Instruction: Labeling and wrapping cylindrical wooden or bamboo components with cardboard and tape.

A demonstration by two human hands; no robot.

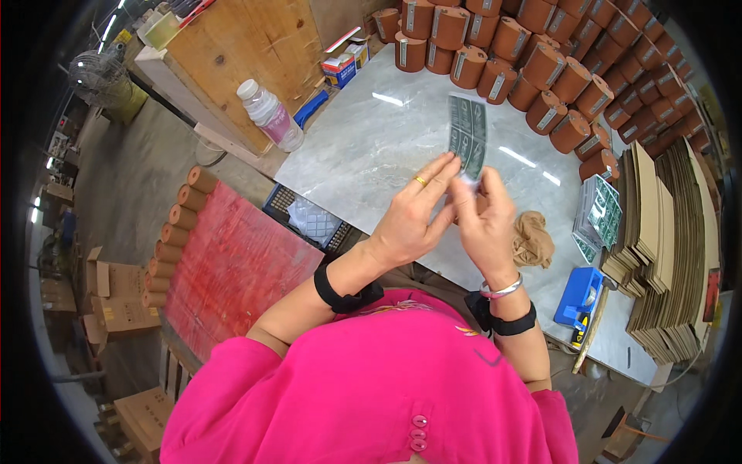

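A sheet of dark green labels [468,135] stands up from my fingertips above the grey marble-patterned tabletop [371,131]. My right hand [487,220] pinches its lower edge between thumb and fingers. Fingertips of my left hand [417,213], which wears a gold ring, close on the sheet's lower left corner beside the right thumb. The exact contact at the fingertips is slightly blurred. A crumpled brown cloth [533,241] lies just right of my right hand. Farther right is a stack of similar green label sheets [599,213].
Brown-red cylinders [506,39] with pale label strips are piled along the back and right. Stacked cardboard sheets [672,255] and a blue tape dispenser [578,298] stand at right. Left are a plastic bottle [270,116], a red board [232,271] and a black crate [332,240].
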